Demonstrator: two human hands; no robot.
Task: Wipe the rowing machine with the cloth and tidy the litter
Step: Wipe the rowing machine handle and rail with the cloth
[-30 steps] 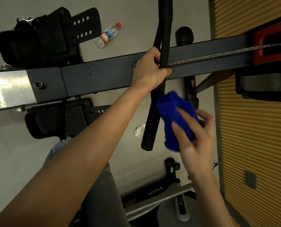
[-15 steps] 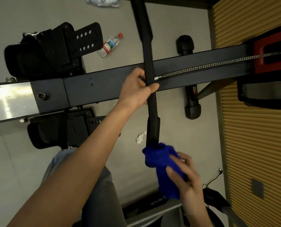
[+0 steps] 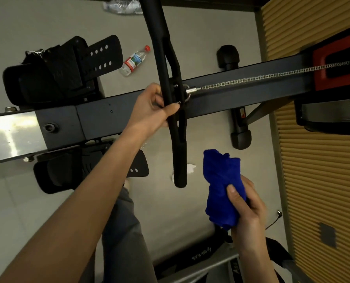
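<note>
So the left hand is wrapping around the rowing handle mid-frame, fingers curled shut on it right where the chain hooks in. Good spot to grab, since it looks rigid and the chain probably tugs back. The right hand is clutching the blue cloth at lower right, bunched up and just beside the handle's lower tip, not touching it. The cloth looks soft and floppy, so I'd be squeezing it around the bar. The litter is sitting on the floor: a plastic bottle at upper centre, looking light and crushable, plus a white paper scrap behind the handle tip.
</note>
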